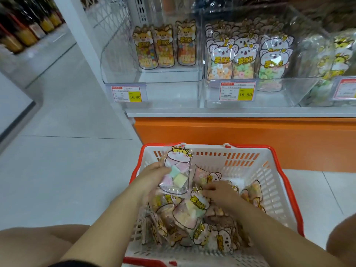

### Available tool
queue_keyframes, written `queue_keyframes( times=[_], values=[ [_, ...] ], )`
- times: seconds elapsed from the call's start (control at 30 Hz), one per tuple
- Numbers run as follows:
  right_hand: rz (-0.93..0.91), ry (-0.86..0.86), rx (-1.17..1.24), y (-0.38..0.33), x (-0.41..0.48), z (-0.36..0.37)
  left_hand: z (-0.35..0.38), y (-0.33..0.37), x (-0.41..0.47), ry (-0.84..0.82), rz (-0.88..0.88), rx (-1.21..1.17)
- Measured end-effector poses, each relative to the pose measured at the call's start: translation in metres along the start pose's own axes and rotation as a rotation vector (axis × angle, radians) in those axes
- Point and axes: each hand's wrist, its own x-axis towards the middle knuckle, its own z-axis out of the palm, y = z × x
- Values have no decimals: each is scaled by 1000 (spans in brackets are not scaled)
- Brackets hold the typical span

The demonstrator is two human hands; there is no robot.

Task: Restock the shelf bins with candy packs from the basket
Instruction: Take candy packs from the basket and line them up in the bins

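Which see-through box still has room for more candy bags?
The left bin: its floor is bare between the three fox packs at the back and its front wall. The middle bin is crowded with koala packs, with only a strip free in front. The right bin looks full. In the basket, only the far right corner is bare.

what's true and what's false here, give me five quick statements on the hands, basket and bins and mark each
1. The left hand holds up a candy pack of pastel cubes. True.
2. The right hand reaches into a shelf bin. False: it is down in the basket, among packs.
3. The left bin holds three fox packs standing at its back. True.
4. The basket is empty. False: many packs lie in it.
5. The left bin's price tag reads 16.80. True.
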Motion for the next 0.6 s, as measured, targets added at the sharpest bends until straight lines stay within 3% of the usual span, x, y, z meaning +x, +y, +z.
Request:
queue_keyframes(
  times=[0.13, 0.2, 0.4, 0.6],
  values=[
    [-140, 332, 109, -16, -28, -79, 34, 22, -3, -101, 52, -138],
    [-237, 398, 134, -19, -50, -116, 55, 33, -7, -162, 82, -192],
    [-382, 247, 418, -37, -119, -189, 109, 78, -32, -373, 171, -310],
    [-431, 257, 574, -67, -143, -225, 147, 127, -68, -550, 221, -186]
  ],
)
